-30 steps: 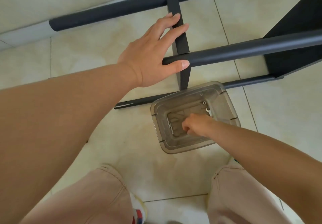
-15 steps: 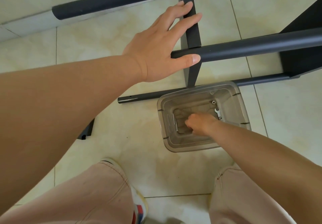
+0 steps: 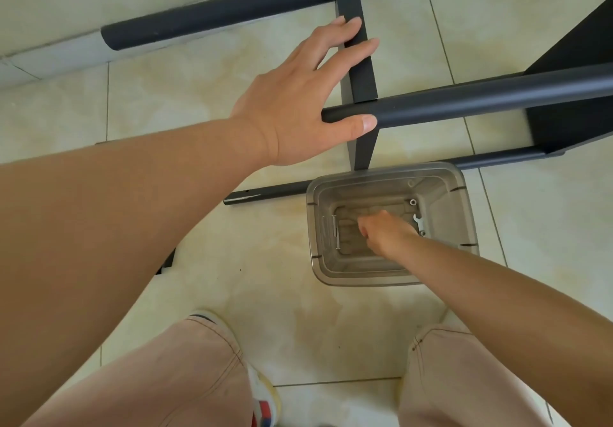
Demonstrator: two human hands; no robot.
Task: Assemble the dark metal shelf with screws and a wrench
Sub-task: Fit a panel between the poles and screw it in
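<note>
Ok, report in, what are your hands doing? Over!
Left hand steadies shelf frame, thumb under its tube. Right hand down in plastic bin, wrench beside it. Grasp unclear.

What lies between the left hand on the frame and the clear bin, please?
In the head view, the flat crossbar runs down from under the left hand to a thin tube lying on the floor against the bin's far rim; otherwise bare tile.

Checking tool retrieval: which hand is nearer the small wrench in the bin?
Right. The right hand is inside the bin, beside the wrench; the left hand rests on the shelf frame.
</note>
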